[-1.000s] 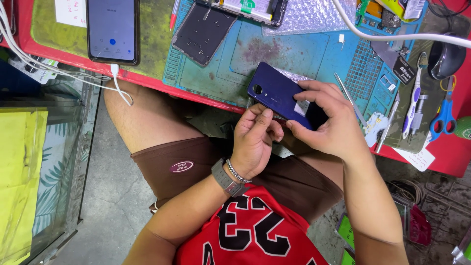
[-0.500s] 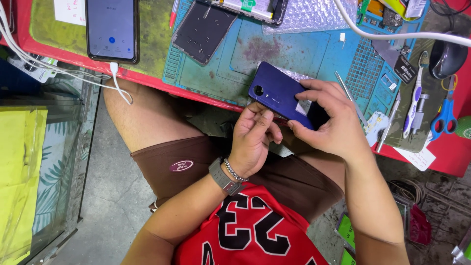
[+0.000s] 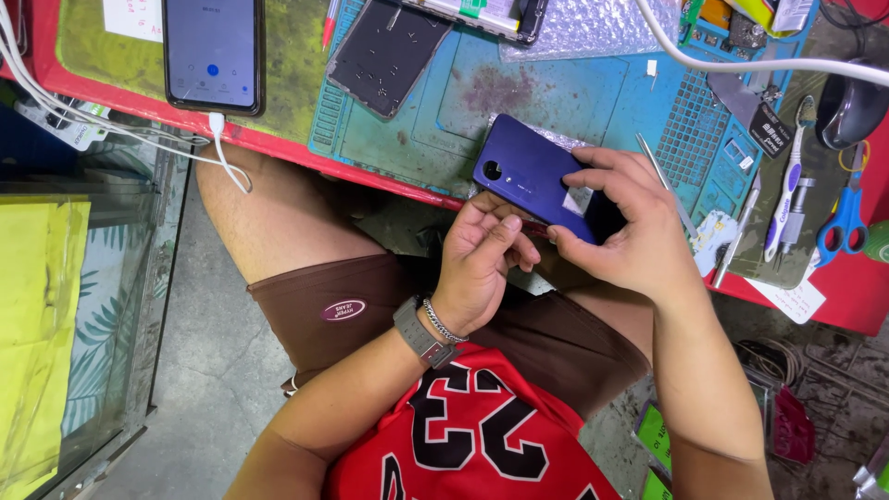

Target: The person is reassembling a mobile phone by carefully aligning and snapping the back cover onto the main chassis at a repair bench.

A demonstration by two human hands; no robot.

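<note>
- A black phone (image 3: 212, 51) is lying face up at the far left of the tabletop (image 3: 111, 88), screen lit, resting on a worn green mat (image 3: 292, 56)
- A white cable (image 3: 219, 139) is plugged into that phone's near end and hanging over the red tabletop edge
- A dark back panel (image 3: 386, 56) is lying flat on the teal repair mat (image 3: 565, 97), just right of the green mat
- An opened phone frame (image 3: 482, 14) is sitting at the far edge, beside a sheet of bubble wrap (image 3: 593, 28)
- The left hand (image 3: 482, 268) is curling below the tabletop edge, thumb and fingers pinching at the near long edge of the blue phone (image 3: 528, 171); whether anything small sits between the fingertips cannot be told
- A grey watch (image 3: 421, 333) and a chain bracelet (image 3: 443, 321) are sitting on the left wrist
- The blue phone is lying back side up, camera end toward the left, partly on the teal mat and partly overhanging the near edge above the lap
- The right hand (image 3: 634, 222) is gripping the blue phone's right end, fingers spread on its back, thumb underneath
- Metal tweezers (image 3: 665, 181) are lying on the mat just right of that hand
- A white and purple toothbrush (image 3: 787, 199) and blue-handled scissors (image 3: 841, 222) are lying farther right, well apart from both hands
- A black computer mouse (image 3: 850, 106) is sitting at the far right, under a thick white cable (image 3: 741, 63)
</note>
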